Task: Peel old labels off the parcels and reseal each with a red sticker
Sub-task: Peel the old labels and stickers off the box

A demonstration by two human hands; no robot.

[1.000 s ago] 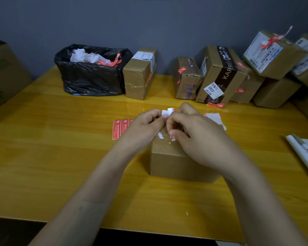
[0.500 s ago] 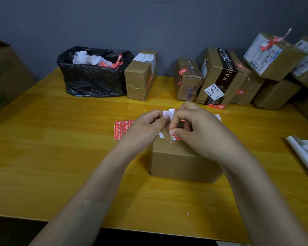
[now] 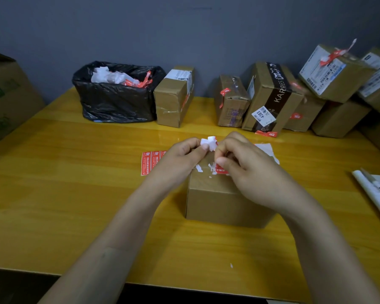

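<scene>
While pinching at the middle of the frame, both hands hover over the parcel [image 3: 226, 200], a small brown box standing on the yellow surface [image 3: 75, 194] just below centre. Plenty of bare room to the lower left and along the near edge at the bottom of the frame; tighter on the right, where a white paper roll [image 3: 373, 194] lies at the right edge.

Left hand [image 3: 178, 159] reaching in from lower left, forearm angled up, its grip pressed together on a crumpled white label scrap [image 3: 209, 142] held above the box top. Right hand [image 3: 250, 172] coming in from lower right, knuckles up, fingers curled, its grip pinched on something at the box top; exactly what, cannot tell. Bits of torn white paper and a red sticker [image 3: 221, 171] showing on the box top just beside that thumb. Torn white label [image 3: 268, 151] peeking out behind the right hand.

Red sticker sheet [image 3: 150, 162] flat on the surface, left of the box, partly hidden by the left hand. Black bin bag [image 3: 114, 104] with white and red scraps in the upper left. Row of brown parcels [image 3: 270, 97] along the grey wall across the upper right, some stacked, closing off the far edge. Large carton [image 3: 7, 93] at the left edge.
</scene>
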